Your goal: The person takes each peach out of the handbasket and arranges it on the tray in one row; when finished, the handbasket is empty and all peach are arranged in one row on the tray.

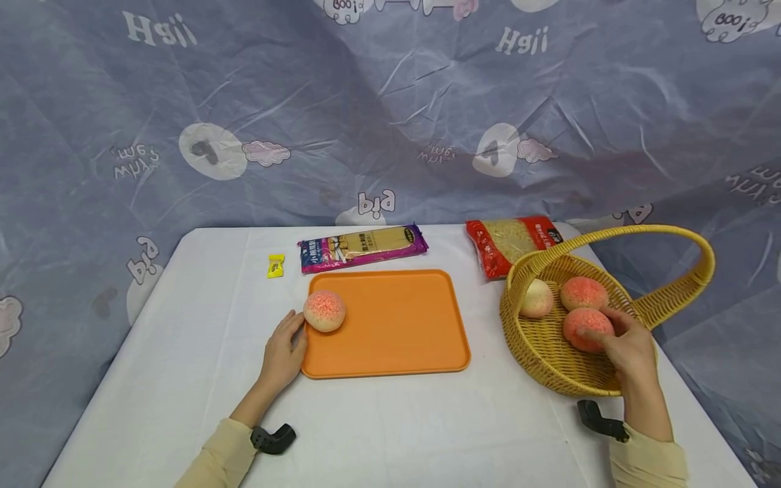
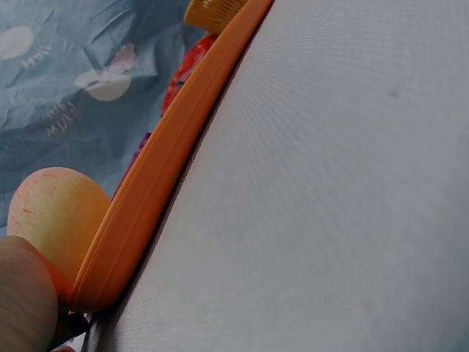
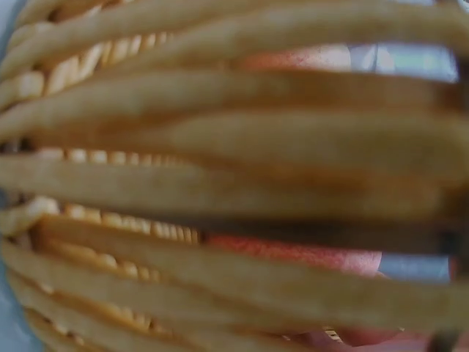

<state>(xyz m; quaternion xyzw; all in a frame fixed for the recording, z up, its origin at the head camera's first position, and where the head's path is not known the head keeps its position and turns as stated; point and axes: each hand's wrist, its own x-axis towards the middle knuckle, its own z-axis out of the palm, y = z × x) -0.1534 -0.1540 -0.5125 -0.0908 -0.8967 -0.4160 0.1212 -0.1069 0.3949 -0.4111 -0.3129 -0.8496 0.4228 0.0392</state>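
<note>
Nearest, the left hand (image 1: pixel 283 352) rests on the white table (image 1: pixel 390 427) at the near-left corner of the orange tray (image 1: pixel 396 339), its straight fingertips touching a pink-speckled bun (image 1: pixel 325 310) that sits at the tray's left edge. From the left wrist camera that same bun (image 2: pixel 55 213) shows just behind the tray's rim (image 2: pixel 157 176), with a finger in front of it; the fingers look relaxed rather than curled around it.

On the other side, the right hand (image 1: pixel 628 346) reaches into the yellow wicker basket (image 1: pixel 543 352) and curls its fingers over the nearest pink bun (image 1: pixel 586 327), gripping it from above. The right wrist view is little more than blurred wicker strands (image 3: pixel 220 176) (with red-pink showing through the gaps), so the hold is judged from the head camera and seems firm.

Farther in, a second pink bun (image 1: pixel 584 293) and a paler one (image 1: pixel 537 298) lie in the basket. Beyond the tray sit a small yellow candy (image 1: pixel 276 266), a purple noodle packet (image 1: pixel 363 248) and a red packet (image 1: pixel 509 244), all before a grey-blue printed cloth (image 1: pixel 390 102).
</note>
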